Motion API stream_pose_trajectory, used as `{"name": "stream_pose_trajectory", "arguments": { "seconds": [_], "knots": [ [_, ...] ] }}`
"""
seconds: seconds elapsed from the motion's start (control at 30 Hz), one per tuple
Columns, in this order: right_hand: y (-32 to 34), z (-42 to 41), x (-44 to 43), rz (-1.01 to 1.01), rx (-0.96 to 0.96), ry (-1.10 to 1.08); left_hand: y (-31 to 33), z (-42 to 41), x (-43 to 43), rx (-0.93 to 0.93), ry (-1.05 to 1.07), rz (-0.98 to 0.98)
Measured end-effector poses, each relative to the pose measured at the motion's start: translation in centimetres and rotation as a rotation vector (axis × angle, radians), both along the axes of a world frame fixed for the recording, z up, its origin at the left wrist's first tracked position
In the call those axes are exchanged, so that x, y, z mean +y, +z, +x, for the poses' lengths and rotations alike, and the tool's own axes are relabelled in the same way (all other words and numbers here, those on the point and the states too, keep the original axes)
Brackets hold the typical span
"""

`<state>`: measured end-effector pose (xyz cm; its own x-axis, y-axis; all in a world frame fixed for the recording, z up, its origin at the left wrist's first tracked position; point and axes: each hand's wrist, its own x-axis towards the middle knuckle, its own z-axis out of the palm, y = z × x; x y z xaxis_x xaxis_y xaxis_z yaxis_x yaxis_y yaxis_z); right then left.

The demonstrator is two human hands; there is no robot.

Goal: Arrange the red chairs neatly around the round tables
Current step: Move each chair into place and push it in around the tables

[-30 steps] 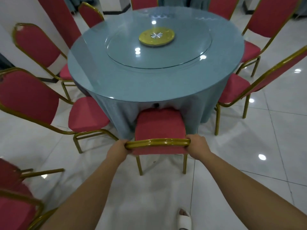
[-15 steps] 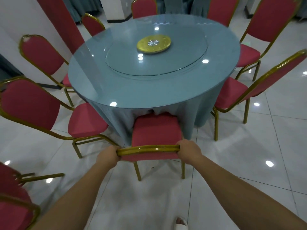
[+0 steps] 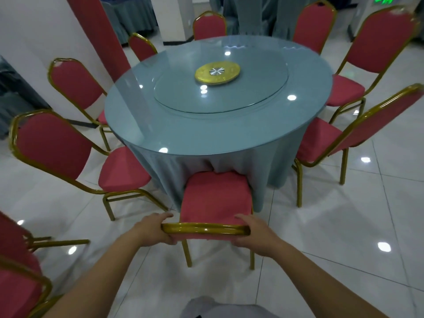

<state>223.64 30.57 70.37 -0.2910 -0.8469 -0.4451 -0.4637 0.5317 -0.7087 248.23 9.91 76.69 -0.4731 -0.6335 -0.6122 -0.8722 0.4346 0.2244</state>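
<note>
The chair [image 3: 215, 198] has slid nearer, away from the table [image 3: 229, 131]; left hand [image 3: 151, 230] and right hand [image 3: 257, 235] grip its backrest ends, table straight beyond.

A round table [image 3: 220, 134], draped to the floor [image 3: 344, 226] in blue-grey cloth under a glass top, stands ringed by eight red chairs [image 3: 209, 28] with gold metal frames. All are upright with their seats toward it. The nearest chair [image 3: 215, 196] has its seat front pressed into the cloth skirt. The left hand [image 3: 151, 230] and right hand [image 3: 254, 235] grip the two ends of its top rail. The left neighbour [image 3: 52, 143] and right neighbour [image 3: 321, 138] sit angled, seat fronts just beside the skirt. More chairs [image 3: 16, 283], blurred, stand apart on the left.
</note>
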Motion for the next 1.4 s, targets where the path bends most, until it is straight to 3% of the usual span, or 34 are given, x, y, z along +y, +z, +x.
{"name": "stream_pose_trajectory", "arguments": {
  "seconds": [0.13, 0.23, 0.37, 0.53, 0.63, 0.77, 0.93, 1.1, 1.2, 1.4],
  "knots": [
    [1.2, -1.7, 4.3, -0.263, -0.082, -0.291, 2.7, -6.2, 4.0, 0.293, -0.141, 0.165],
    [1.8, -3.8, 7.8, -0.269, -0.082, -0.515, 2.1, -12.8, 7.2, 0.426, -0.179, 0.194],
    [2.2, -7.2, 12.3, -0.253, -0.029, -0.694, -0.1, -21.6, 11.1, 0.419, -0.274, 0.16],
    [2.5, -12.9, 17.1, -0.245, 0.031, -0.83, -1.9, -31.2, 14.1, 0.382, -0.426, 0.298],
    [2.4, -18.6, 19.6, -0.16, 0.095, -0.905, -2.4, -38.9, 13.9, 0.381, -0.487, 0.282],
    [3.1, -28.4, 22.1, -0.05, 0.159, -0.921, -2.8, -51.1, 12.7, 0.456, -0.479, 0.285],
    [6.3, -41.8, 23.1, 0.016, 0.202, -0.905, -2.1, -67.5, 10.6, 0.542, -0.273, 0.253],
    [8.3, -52.3, 22.8, -0.02, 0.214, -0.876, -1.5, -80.0, 10.1, 0.468, -0.21, 0.25],
    [8.3, -57.3, 22.5, -0.035, 0.185, -0.837, -1.9, -84.8, 11.3, 0.459, -0.212, 0.298],
    [8.4, -69.8, 18.6, -0.017, 0.233, -0.637, -4.3, -87.4, 13.3, 0.392, -0.067, 0.002]
  ]
}}
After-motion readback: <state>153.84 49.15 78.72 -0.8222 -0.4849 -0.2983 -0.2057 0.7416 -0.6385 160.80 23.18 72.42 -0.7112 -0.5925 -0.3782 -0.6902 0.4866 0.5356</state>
